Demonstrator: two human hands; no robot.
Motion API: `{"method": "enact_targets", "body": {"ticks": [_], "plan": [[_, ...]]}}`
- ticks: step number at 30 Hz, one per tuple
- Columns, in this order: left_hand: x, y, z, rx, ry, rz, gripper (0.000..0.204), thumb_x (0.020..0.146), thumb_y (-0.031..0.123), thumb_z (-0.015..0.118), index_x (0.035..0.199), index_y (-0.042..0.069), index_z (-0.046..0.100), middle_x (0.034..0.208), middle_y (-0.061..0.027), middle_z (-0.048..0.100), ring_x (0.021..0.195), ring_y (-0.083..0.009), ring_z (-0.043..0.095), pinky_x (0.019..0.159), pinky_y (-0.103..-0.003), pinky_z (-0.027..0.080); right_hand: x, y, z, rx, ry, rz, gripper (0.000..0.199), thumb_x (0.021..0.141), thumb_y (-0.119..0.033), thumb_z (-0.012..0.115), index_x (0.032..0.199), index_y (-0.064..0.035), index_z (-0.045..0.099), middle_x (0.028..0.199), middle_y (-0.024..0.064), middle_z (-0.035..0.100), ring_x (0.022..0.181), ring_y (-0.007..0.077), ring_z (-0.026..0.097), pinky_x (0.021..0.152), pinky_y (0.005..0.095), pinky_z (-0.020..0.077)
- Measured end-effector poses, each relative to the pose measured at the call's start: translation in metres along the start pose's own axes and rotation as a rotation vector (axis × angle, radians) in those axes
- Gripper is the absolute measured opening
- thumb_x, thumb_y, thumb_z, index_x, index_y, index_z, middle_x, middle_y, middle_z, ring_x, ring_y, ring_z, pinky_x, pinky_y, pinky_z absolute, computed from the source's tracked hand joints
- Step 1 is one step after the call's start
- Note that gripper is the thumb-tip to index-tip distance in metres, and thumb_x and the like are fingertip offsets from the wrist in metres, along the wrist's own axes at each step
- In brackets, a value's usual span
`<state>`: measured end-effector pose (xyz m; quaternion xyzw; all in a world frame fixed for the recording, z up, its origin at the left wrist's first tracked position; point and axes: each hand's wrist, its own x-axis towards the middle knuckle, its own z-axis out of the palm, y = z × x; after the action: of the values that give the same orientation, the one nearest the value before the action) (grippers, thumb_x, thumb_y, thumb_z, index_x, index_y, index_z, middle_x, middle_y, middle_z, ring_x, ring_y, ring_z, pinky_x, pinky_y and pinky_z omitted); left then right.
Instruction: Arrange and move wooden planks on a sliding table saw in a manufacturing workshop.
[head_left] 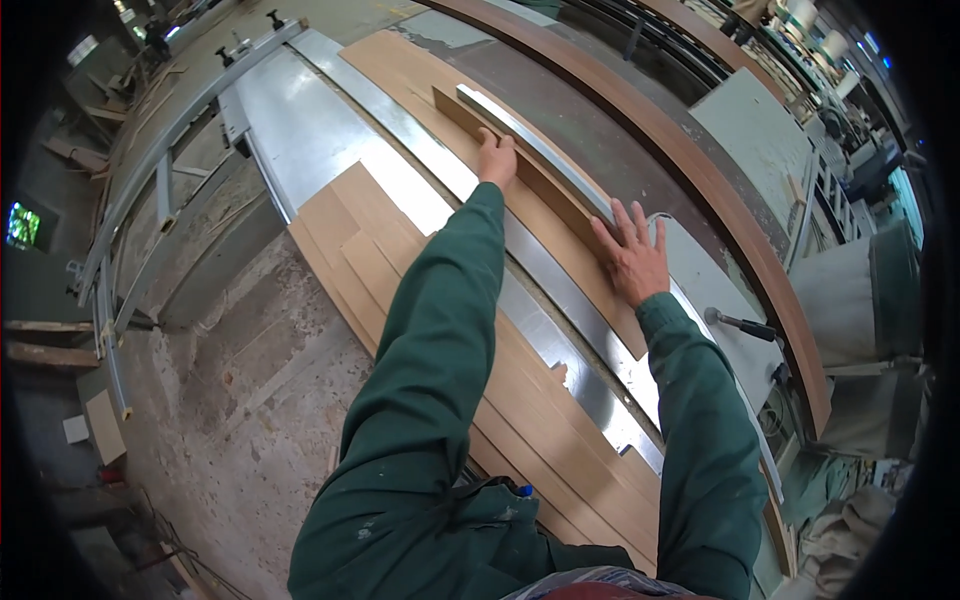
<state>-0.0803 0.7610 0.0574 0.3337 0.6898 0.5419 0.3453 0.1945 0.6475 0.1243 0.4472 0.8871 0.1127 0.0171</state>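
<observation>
A narrow wooden strip stands on edge along a metal fence, above a wide flat board. Near the middle of that strip, my left hand is closed on it, thumb on the near side. Farther right, my right hand is spread out beside the strip's near end, its fingers reaching over the fence. Its thumb is close to the strip's near face; whether it presses there I cannot tell. Both forearms are in green sleeves.
Long wooden boards lie stacked along the near side of the metal machine table. A framed metal arm extends at the left. Beyond the fence are a long brown rail and a black-handled lever.
</observation>
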Motion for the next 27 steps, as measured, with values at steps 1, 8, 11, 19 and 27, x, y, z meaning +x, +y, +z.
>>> {"method": "enact_targets", "body": {"ticks": [1,8,11,19,27], "plan": [[0.004,0.001,-0.001,-0.030,-0.007,-0.008,0.073,0.094,0.036,0.045,0.152,0.006,0.014,0.138,-0.0270,0.047,0.127,-0.0408,0.046,0.107,-0.041,0.035,0.004,-0.001,-0.002,-0.008,-0.009,0.013,0.069,0.085,-0.013,0.061,0.146,-0.0319,0.035,0.158,0.0055,0.019,0.145,0.0335,0.020,0.114,0.0607,0.0162],[0.003,0.014,0.003,-0.055,-0.022,0.025,0.073,0.094,0.032,0.048,0.151,0.000,0.014,0.141,-0.0254,0.044,0.129,-0.0345,0.045,0.105,-0.034,0.035,0.016,-0.001,0.002,-0.044,0.017,0.046,0.072,0.083,-0.014,0.063,0.147,-0.0330,0.034,0.158,0.0052,0.019,0.145,0.0338,0.019,0.113,0.0617,0.0162],[-0.006,0.006,0.008,-0.110,-0.040,-0.016,0.070,0.096,0.032,0.043,0.151,0.001,0.013,0.145,-0.0239,0.040,0.131,-0.0344,0.042,0.109,-0.035,0.032,0.014,-0.006,-0.001,-0.066,-0.018,0.056,0.073,0.082,-0.015,0.064,0.146,-0.0339,0.034,0.158,0.0048,0.018,0.145,0.0343,0.019,0.113,0.0617,0.0159],[-0.140,0.003,0.078,-0.140,-0.116,-0.037,0.076,0.091,0.031,0.050,0.150,-0.002,0.015,0.136,-0.0297,0.047,0.124,-0.0406,0.048,0.106,-0.039,0.037,0.015,-0.002,0.018,-0.055,0.050,0.084,0.067,0.086,-0.016,0.056,0.147,-0.0344,0.034,0.158,0.0063,0.021,0.145,0.0346,0.020,0.112,0.0636,0.0136],[-0.122,0.007,0.068,0.035,-0.069,-0.074,0.074,0.091,0.033,0.049,0.151,0.003,0.017,0.134,-0.0292,0.049,0.122,-0.0448,0.048,0.106,-0.043,0.037,-0.005,0.006,0.020,-0.034,0.149,0.035,0.061,0.089,-0.013,0.049,0.145,-0.0360,0.036,0.157,0.0033,0.022,0.145,0.0336,0.019,0.113,0.0611,0.0165]]}}
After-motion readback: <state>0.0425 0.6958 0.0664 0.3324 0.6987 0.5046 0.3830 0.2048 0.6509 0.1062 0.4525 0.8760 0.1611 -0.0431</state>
